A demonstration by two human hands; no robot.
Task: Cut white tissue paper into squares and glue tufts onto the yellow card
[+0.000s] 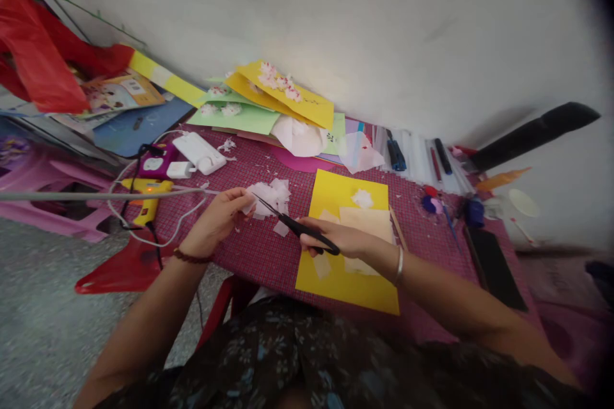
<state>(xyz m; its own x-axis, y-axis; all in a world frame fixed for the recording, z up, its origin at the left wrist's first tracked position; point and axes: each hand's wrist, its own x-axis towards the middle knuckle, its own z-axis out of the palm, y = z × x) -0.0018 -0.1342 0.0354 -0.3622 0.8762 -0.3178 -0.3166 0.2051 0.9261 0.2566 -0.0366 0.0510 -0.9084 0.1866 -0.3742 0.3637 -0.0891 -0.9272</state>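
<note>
1. Location: the scissors [293,225] are held above the worktop [249,257], between the yellow card [347,186] and the left hand [221,220]. Their tips are at the paper piece [249,202], in front of the paper scraps [278,193].
2. Right grip: the right hand [341,238] has its fingers wrapped around the scissor handles. Whether the blades are parted cannot be told.
3. Left grip: thumb and fingers pinch the paper piece at its edge.
4. Handling, scissors: judged light and rigid, with sharp points; best held by the handle loops, fingers clear of the blades.
5. Handling, paper piece: judged nearly weightless, limp and easily torn or creased; best pinched lightly near an edge, away from the blades.
6. Orientation: the scissors' long axis runs obliquely, handles toward the right and nearer the body, tips toward the left hand and slightly away from the body.
</note>
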